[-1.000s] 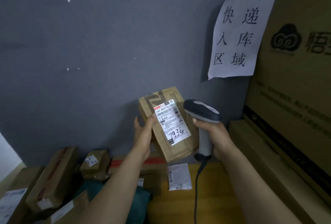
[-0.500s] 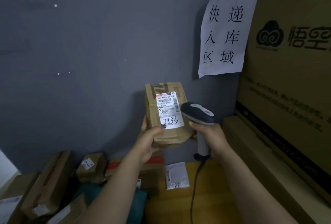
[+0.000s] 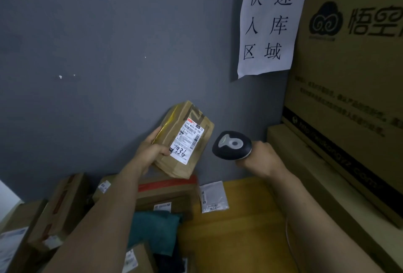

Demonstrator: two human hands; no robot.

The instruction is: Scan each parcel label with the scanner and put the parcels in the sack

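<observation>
In the corner under a hand-lettered paper sign [image 3: 270, 22] on the grey wall [image 3: 109, 54], a person holds one brown parcel [image 3: 174, 133] up for scanning. The left hand [image 3: 150, 150] grips the parcel's left edge, thumb pressed on the lower corner of the white label [image 3: 189, 139]. The right hand [image 3: 259, 155] is wrapped round the handle of the dark scanner [image 3: 232, 145]. Half a second ago the parcel stood nearly upright with the scanner's head tucked against its lower right side. Now the parcel leans with its top to the right, and the scanner has swung out and down, leaving open wall between the two. The scanner's nose points left towards the label, which faces the viewer squarely. No beam shows on the label, so whether the read has registered cannot be told. The parting of the two suggests either a finished scan or a fresh aim from a better angle. The parcel is in the air, well above the heap of boxes [image 3: 65, 203] and the teal bag [image 3: 152, 229] at lower left. A small white packet [image 3: 213, 196] lies on the yellow surface [image 3: 235, 229] below the hands, and a big printed carton [image 3: 349, 76] fills the right. No sack can be made out here, so the drop-off appears not yet begun.
</observation>
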